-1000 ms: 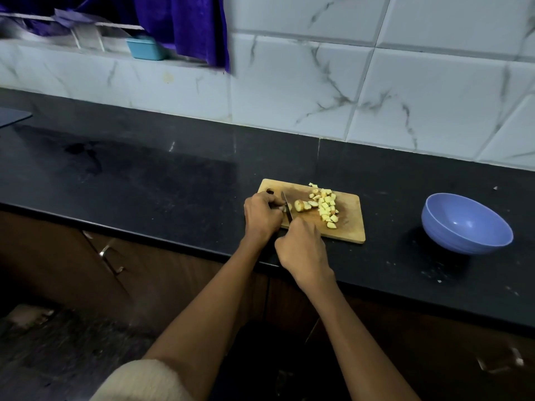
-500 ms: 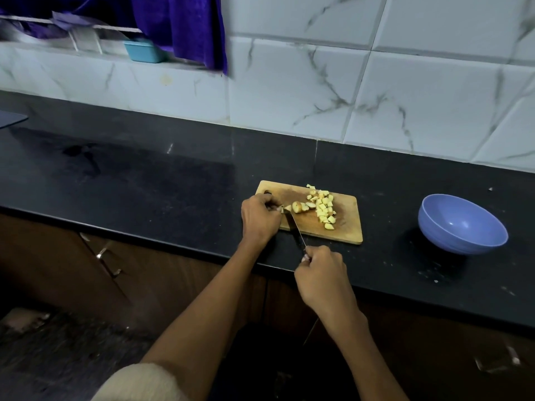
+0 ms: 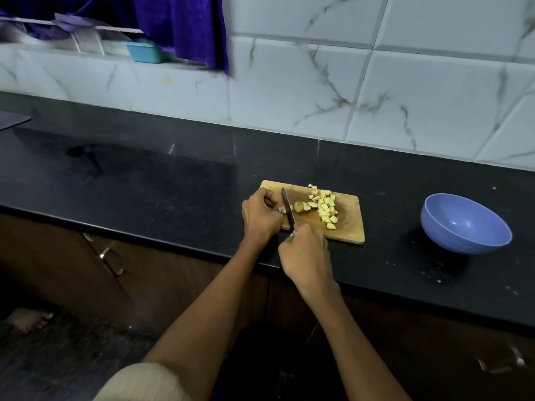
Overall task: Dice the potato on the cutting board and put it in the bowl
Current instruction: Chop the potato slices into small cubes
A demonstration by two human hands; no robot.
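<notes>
A wooden cutting board [image 3: 348, 224] lies on the black counter. A heap of diced potato [image 3: 326, 206] covers its middle, with a larger uncut chunk [image 3: 299, 207] to the left of the heap. My left hand [image 3: 260, 215] rests on the board's left end and pinches a small potato piece [image 3: 283, 209] under its fingertips. My right hand [image 3: 305, 253] grips the handle of a knife [image 3: 288, 211] at the board's near edge. The blade points away from me and lies across the piece, just right of my left fingers. The blue bowl [image 3: 466, 224] stands to the right, with nothing visible in it.
A white tiled wall [image 3: 376, 96] backs the black counter [image 3: 144, 175]. A purple cloth [image 3: 188, 27] and a small teal tub [image 3: 146, 52] sit at a ledge, top left. Drawer handles [image 3: 111, 260] show below the counter edge. Small crumbs dot the counter near the bowl.
My right hand drew the knife back toward me, then pushed it forward again, so the blade reaches further over the board. My left hand stayed on the piece.
</notes>
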